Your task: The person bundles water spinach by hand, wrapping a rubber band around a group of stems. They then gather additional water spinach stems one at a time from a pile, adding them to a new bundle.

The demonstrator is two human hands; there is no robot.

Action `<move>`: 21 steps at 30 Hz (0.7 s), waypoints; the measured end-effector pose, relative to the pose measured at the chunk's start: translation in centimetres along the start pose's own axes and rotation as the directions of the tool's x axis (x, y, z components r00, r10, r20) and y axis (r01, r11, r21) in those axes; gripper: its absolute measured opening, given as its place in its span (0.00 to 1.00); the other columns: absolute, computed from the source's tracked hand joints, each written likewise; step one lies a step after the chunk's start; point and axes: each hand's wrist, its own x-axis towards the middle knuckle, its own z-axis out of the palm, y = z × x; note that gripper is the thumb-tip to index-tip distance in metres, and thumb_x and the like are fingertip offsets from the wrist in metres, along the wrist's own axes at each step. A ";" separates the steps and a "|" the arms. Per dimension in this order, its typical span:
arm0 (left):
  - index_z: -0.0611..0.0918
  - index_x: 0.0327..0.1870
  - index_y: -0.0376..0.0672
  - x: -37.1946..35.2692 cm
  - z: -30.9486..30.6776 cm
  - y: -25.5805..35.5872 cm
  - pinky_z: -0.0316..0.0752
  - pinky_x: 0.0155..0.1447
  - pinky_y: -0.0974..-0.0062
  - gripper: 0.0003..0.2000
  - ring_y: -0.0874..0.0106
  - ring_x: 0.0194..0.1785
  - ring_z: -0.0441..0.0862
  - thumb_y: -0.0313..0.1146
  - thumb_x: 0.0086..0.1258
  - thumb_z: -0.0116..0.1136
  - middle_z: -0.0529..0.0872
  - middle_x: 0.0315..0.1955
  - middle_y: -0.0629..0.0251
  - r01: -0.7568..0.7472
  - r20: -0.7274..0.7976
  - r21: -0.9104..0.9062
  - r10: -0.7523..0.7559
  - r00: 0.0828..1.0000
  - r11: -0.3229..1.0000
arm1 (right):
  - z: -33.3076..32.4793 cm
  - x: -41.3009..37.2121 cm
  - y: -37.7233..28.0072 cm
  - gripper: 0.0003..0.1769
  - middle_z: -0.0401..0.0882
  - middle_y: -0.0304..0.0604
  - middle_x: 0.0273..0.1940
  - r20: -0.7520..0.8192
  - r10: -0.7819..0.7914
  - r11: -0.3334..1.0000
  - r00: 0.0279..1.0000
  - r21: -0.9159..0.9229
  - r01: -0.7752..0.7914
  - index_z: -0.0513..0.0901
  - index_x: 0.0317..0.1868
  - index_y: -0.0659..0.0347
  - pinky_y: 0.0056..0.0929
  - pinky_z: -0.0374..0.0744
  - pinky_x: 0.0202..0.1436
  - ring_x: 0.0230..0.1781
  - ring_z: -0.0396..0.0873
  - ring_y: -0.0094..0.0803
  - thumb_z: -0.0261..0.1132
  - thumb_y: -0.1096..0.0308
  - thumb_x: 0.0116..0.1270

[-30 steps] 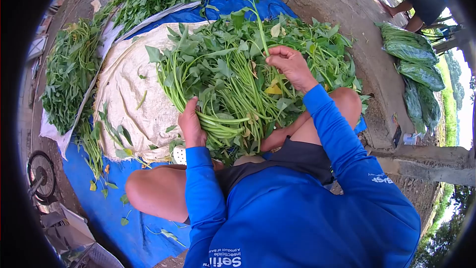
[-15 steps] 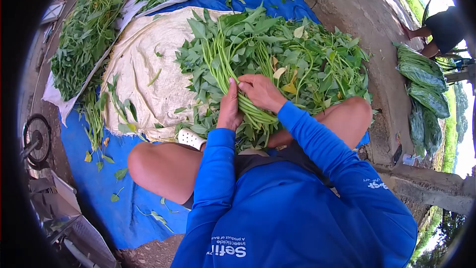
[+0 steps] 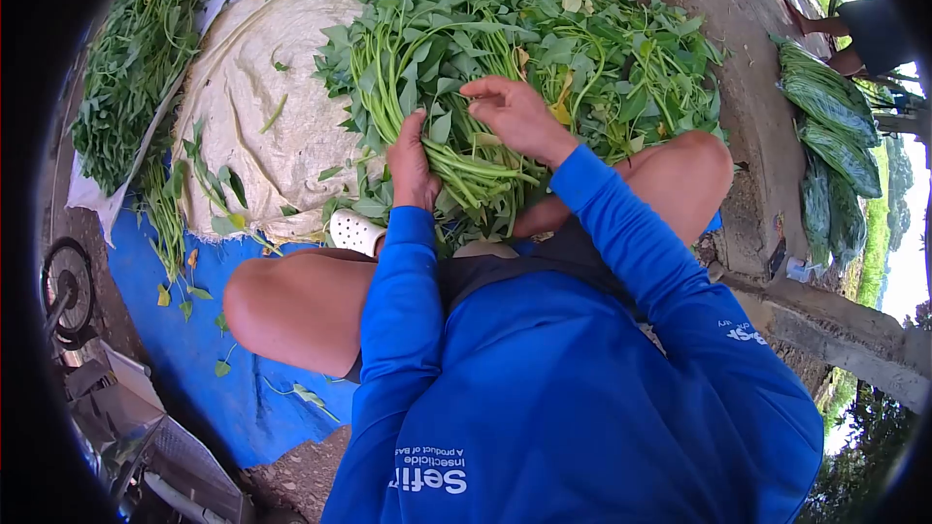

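My left hand (image 3: pixel 413 167) is closed around a bunch of long-stemmed leafy greens (image 3: pixel 461 171) that look like water spinach. The cut stem ends point toward my lap and the leaves fan out away from me. Just right of the bunch, my right hand (image 3: pixel 521 118) hovers over the leaves with its fingers apart, and nothing shows in it. Beneath and beyond both hands lies a wide heap of the same greens (image 3: pixel 621 68), with some yellow leaves mixed in.
A pale woven sack (image 3: pixel 282 116) lies on a blue tarp (image 3: pixel 184 349), with loose leaves scattered over both. More greens (image 3: pixel 136 87) are piled at the left. Wrapped bundles (image 3: pixel 830 126) rest at the right near another person's leg (image 3: pixel 825 25). A white clog (image 3: pixel 355 231) sits by my knee.
My right hand has come off the stems and opened, while my left hand keeps its hold on the bunch. The whole view has shifted slightly.
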 end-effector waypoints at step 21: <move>0.86 0.53 0.41 -0.6 0.9 5.4 0.89 0.52 0.65 0.13 0.67 0.44 0.92 0.40 0.78 0.65 0.94 0.45 0.63 -0.012 0.227 0.077 -0.005 0.974 0.997 | -4.6 -10.7 -7.2 0.11 0.87 0.49 0.42 0.127 -0.232 0.944 0.964 -0.209 0.254 0.85 0.54 0.63 0.40 0.85 0.49 0.48 0.88 0.48 0.67 0.66 0.80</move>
